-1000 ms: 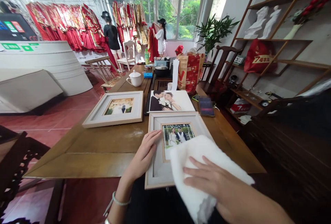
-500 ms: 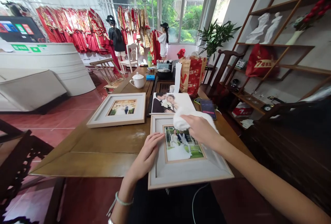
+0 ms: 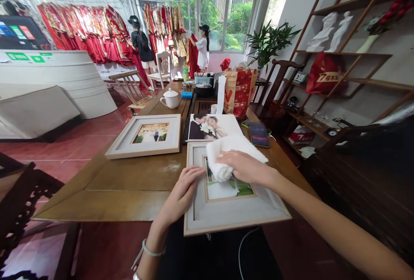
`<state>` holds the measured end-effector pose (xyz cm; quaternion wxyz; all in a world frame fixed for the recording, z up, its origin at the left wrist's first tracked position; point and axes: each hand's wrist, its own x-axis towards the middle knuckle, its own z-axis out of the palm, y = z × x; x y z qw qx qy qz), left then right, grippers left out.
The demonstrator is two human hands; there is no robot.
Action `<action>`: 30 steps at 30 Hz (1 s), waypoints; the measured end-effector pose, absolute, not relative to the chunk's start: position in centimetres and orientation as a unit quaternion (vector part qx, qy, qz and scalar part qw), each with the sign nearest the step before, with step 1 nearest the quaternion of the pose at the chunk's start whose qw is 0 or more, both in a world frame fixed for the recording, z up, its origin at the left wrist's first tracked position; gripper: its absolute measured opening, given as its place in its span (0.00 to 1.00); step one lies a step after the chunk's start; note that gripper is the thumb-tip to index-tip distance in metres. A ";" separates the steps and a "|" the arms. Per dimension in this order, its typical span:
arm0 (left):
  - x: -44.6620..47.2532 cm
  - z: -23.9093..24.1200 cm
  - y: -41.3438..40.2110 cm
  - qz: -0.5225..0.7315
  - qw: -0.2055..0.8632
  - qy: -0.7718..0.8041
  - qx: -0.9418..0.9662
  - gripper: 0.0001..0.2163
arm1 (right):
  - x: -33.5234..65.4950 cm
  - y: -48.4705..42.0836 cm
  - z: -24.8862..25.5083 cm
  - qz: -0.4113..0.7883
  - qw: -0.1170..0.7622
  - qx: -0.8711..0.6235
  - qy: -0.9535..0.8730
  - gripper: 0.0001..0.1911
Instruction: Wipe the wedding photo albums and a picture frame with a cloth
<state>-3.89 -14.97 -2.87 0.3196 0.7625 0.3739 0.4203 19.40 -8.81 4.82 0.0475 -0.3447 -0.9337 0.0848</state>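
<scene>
A white cloth (image 3: 237,147) is bunched under my right hand (image 3: 244,165), whose fingers press it against the photo in a picture frame (image 3: 233,218). This frame has a pale wood edge and a wide light-grey mat, and it juts over the table's front edge. The cloth covers the upper part of the photo. On the frame's left side rests my left hand (image 3: 184,191), fingers stretched out flat, their tips reaching the inner border. To the left lies a second framed photo (image 3: 150,133). Behind the cloth is a wedding portrait print (image 3: 211,127).
A phone (image 3: 259,134) lies at the table's right side. Farther back stand a lidded white cup (image 3: 170,98), a blue box (image 3: 186,95) and a red-and-brown paper bag (image 3: 239,92). A wooden armchair (image 3: 281,86) is at the right. Two people stand by the clothes racks.
My right hand has slid the cloth left and down across the photo, and the cloth is more spread out. My left hand stays on the frame. The view has shifted slightly.
</scene>
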 end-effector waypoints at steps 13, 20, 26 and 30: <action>-3.7 -2.8 -15.1 0.415 0.320 0.379 0.763 0.17 | 23.7 -5.9 3.2 0.001 0.119 -0.562 -0.819 0.34; -3.6 -3.0 -15.1 0.416 0.317 0.392 0.757 0.17 | 20.3 -9.2 2.3 0.076 0.078 -0.414 -0.904 0.42; -3.6 -3.0 -15.1 0.413 0.311 0.391 0.761 0.18 | 23.2 -15.9 4.9 0.209 0.016 -0.322 -0.923 0.42; -3.7 -2.8 -15.1 0.417 0.308 0.380 0.766 0.19 | 26.1 -16.9 6.8 0.200 0.005 -0.391 -0.898 0.36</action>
